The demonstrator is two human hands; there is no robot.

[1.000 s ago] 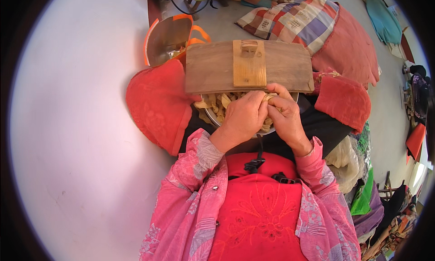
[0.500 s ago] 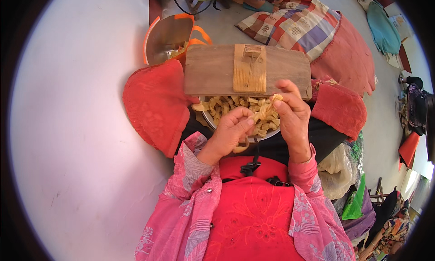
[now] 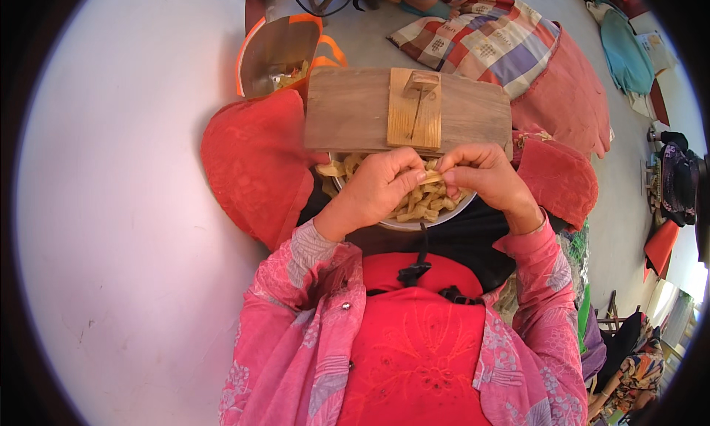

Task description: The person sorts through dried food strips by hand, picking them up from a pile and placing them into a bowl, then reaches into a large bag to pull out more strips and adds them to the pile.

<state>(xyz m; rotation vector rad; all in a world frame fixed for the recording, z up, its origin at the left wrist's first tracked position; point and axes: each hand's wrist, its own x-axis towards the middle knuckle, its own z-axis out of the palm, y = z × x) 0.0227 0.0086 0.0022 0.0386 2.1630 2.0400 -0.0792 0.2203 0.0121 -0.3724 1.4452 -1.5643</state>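
A pale yellow strip (image 3: 433, 177) is stretched between my two hands over the bowl. My left hand (image 3: 376, 188) pinches one end between thumb and fingers. Close beside it, my right hand (image 3: 488, 178) grips the other end, its fingers bent. Under them sits a round bowl (image 3: 449, 217) with a pale rim, filled with twisted yellow strips (image 3: 420, 208). Just beyond my fingers a wooden board (image 3: 344, 112) covers the bowl's far side. On the board is a lighter wood piece (image 3: 425, 126) with a small block and a thin dark line, perhaps a spike or slit.
Red cloths (image 3: 251, 167) lie left of the bowl, with another red cloth (image 3: 558, 178) at its right. Behind the board stands an orange-edged bag (image 3: 270, 52) with yellowish bits inside. A checked cloth (image 3: 481, 38) spreads at the far right. Another person's foot (image 3: 425, 10) shows at the top.
My hands have turned inward and come closer together, with knuckles up. The strip, looped and twisted before, is now held short and taut between them. My right elbow has swung outward.
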